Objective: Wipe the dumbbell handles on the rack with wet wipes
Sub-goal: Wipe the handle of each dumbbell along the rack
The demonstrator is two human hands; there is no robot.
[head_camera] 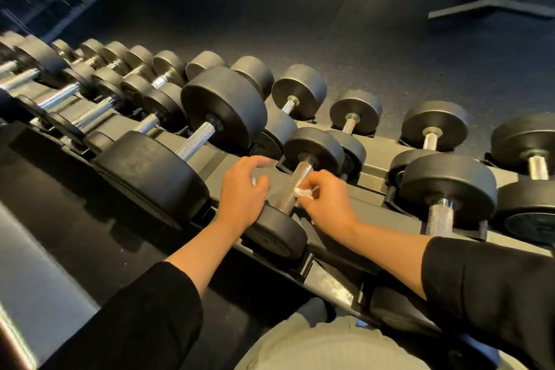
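A small dumbbell's knurled handle lies at the rack's near edge, a white wet wipe pressed against it. The right hand pinches that wipe. The left hand, fingers loosely curled around a scrap of white, hovers just beside the handle.

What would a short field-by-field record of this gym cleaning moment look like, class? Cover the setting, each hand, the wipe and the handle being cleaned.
setting: dumbbell rack on a dark gym floor
right hand: pinches a white wet wipe against the handle
left hand: fingers loosely curled beside the handle, a bit of white showing under them
handle: knurled metal, on a small dumbbell in the front row
neighbour: large dumbbell to the left
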